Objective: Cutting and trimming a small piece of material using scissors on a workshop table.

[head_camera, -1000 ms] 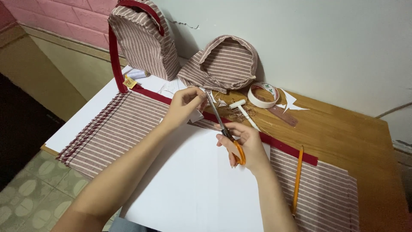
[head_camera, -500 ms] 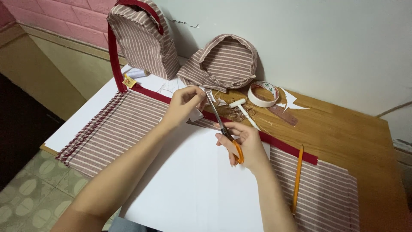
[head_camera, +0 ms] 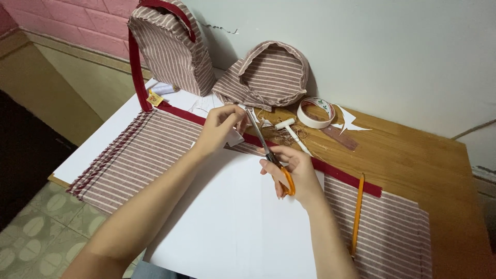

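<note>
Cutting is the step in hand: the right hand (head_camera: 294,173) grips the orange-handled scissors (head_camera: 268,155), blades pointing up across the big white paper sheet (head_camera: 243,227), while the left hand (head_camera: 219,129) pinches a small white paper piece (head_camera: 236,138) over the striped fabric (head_camera: 139,155). The next snip seems to need that piece held taut and steady beside the blade tips.

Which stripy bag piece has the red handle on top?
The tall upright bag on the left, by the pink wall. The rounded piece beside it has none.
</note>
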